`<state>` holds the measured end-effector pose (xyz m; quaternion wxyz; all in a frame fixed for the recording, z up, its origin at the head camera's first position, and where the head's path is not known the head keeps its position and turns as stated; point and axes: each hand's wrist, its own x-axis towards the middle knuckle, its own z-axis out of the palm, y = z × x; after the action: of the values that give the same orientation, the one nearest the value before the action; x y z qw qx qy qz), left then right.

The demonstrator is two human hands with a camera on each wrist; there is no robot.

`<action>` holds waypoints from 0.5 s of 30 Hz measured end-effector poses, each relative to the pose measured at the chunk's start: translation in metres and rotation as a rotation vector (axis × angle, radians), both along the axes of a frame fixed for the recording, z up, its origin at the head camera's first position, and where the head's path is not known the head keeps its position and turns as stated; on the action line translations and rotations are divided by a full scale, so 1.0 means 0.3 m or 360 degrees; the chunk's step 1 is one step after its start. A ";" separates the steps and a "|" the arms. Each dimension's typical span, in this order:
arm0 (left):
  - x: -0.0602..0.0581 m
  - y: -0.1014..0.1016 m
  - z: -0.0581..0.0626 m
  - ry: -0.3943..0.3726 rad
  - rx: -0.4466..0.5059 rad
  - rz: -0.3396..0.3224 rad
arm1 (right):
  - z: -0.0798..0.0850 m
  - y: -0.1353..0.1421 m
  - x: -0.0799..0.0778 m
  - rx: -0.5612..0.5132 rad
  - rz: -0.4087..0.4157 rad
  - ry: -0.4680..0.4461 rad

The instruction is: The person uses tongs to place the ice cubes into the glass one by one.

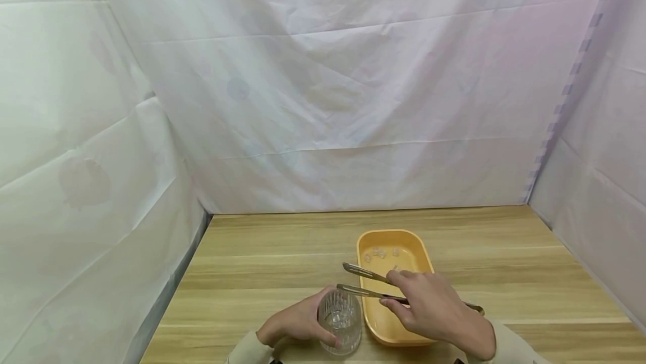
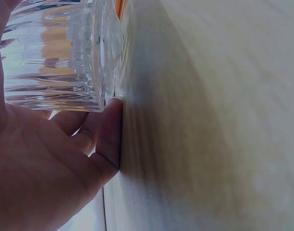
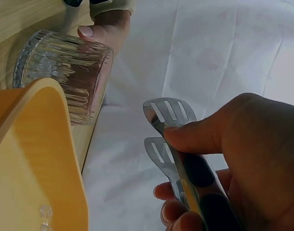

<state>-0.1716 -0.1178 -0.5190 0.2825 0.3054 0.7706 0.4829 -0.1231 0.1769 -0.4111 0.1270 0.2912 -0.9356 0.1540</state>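
A ribbed clear glass [image 1: 340, 321] stands on the wooden table [image 1: 262, 263] near its front edge, with clear cubes inside. My left hand [image 1: 295, 325] grips the glass [image 2: 55, 53] from the left side. My right hand [image 1: 434, 310] holds metal tongs [image 1: 365, 282] by the handle; their slotted tips [image 3: 166, 130] are apart with nothing between them, just above the glass rim [image 3: 65, 72]. An orange tray [image 1: 393, 285] lies right of the glass with a few clear cubes [image 1: 381, 253] at its far end.
White cloth [image 1: 323, 100] hangs behind the table and along both sides. The orange tray's rim [image 3: 36, 144] sits close beside the glass. Bare wood stretches left of the glass and right of the tray.
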 end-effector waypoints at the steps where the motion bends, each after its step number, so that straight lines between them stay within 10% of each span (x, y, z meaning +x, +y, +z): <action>1: 0.000 0.000 0.000 0.0001 0.0004 0.0000 | 0.000 0.001 0.000 0.0006 -0.0009 -0.0009; 15: -0.004 0.001 -0.003 -0.0017 -0.0016 0.0025 | -0.008 0.012 -0.015 -0.0015 -0.0089 -0.0102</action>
<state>-0.1728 -0.1176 -0.5201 0.2844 0.2952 0.7739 0.4827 -0.1275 0.1805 -0.4135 0.1027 0.2591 -0.9463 0.1639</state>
